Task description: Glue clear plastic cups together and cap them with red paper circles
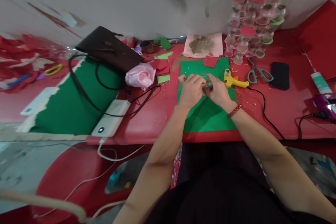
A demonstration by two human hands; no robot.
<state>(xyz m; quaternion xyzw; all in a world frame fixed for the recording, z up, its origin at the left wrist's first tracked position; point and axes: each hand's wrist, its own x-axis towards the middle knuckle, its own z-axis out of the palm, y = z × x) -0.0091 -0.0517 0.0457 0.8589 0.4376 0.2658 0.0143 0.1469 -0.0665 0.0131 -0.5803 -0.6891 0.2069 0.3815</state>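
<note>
My left hand [193, 90] and my right hand [217, 91] meet over a green sheet [207, 117] on the table. Their fingers are closed together around a small clear-and-green piece [204, 93], mostly hidden by the fingertips; it may be one of the little clear cups. A red braided bracelet [234, 111] circles my right wrist. Just right of that hand lies a yellow glue gun [233, 79], its cord running toward the table's front edge. A scrap of red paper [210, 61] rests at the far side of the green sheet.
Small clear cups with paper discs [253, 21] stand stacked at the back right. Nearby lie scissors [259, 73] and a black phone [280, 75]. Pink paper [189, 50] bears a brownish heap. Leftward are a dark bag [110, 47], pink scrunched cloth [141, 76] and a white power bank [111, 117].
</note>
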